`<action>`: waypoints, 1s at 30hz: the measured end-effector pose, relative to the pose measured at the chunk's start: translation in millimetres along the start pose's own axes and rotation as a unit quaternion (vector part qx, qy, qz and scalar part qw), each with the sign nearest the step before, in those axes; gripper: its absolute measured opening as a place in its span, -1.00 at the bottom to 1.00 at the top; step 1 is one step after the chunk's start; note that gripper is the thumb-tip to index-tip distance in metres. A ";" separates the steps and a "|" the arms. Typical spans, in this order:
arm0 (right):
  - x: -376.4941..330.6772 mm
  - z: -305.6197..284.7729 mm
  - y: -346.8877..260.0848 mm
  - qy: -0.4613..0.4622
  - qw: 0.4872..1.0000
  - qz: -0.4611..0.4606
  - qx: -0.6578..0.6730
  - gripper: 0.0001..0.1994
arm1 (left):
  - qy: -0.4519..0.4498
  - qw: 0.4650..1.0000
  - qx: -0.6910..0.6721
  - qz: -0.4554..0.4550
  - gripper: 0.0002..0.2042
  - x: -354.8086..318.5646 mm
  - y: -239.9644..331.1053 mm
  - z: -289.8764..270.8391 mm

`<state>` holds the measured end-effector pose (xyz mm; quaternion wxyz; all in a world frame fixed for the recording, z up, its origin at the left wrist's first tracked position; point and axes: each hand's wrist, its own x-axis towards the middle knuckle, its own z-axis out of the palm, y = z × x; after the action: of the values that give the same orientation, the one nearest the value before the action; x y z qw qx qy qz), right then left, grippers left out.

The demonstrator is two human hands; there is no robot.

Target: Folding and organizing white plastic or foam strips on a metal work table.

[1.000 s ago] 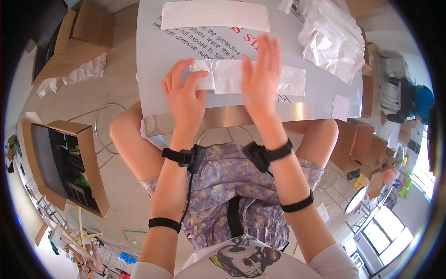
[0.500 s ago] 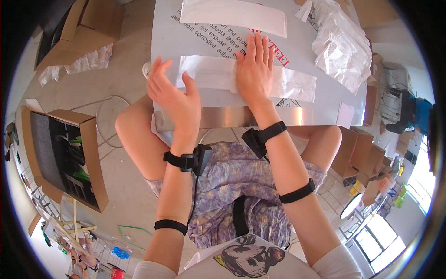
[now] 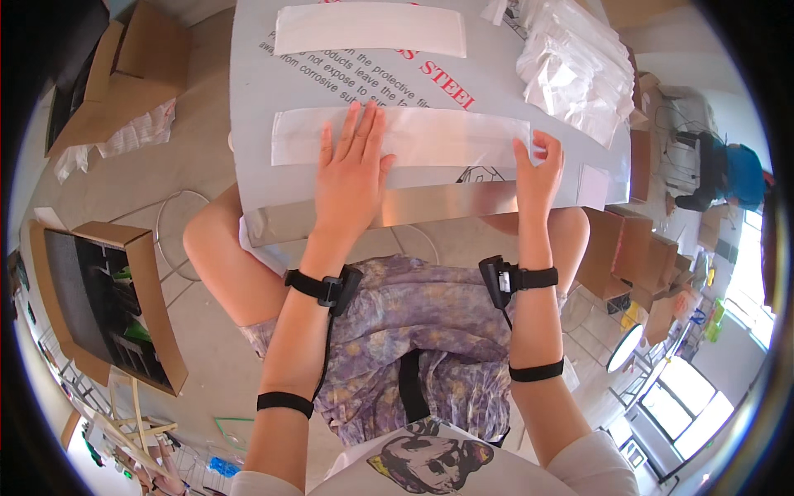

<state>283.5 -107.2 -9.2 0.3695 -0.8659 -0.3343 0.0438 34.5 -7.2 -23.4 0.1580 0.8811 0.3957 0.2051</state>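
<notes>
Left hand (image 3: 351,169) lies flat, fingers spread, palm pressing the long clear plastic bag (image 3: 401,136) onto the table (image 3: 256,178) — no grip closed. Right hand (image 3: 538,169) pinches the bag's right end in a narrow grip. The bag lies stretched crosswise near the table's front edge; by appearance, smoothing is well along. A second flattened bag (image 3: 370,29) lies beyond — a loose pile of bags (image 3: 579,66) remains at the right.

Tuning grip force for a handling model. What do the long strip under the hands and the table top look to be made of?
The strip looks like thin clear plastic film, slightly frosted and glossy: the table's print shows through it. The left hand lies flat on it; the right hand is at its right end. The table top looks like sheet metal under a white printed protective film: its bare front edge is shiny and mirror-like.
</notes>
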 end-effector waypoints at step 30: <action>20.8 -17.8 33.3 -0.077 0.984 0.159 -0.014 -0.74 | 0.031 0.999 -0.004 -0.016 -0.28 0.7 -0.5 -2.0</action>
<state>323.5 -122.2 -15.1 0.3187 -0.9073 -0.2201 0.1635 33.6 -6.1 -21.7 0.1525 0.8671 0.4138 0.2317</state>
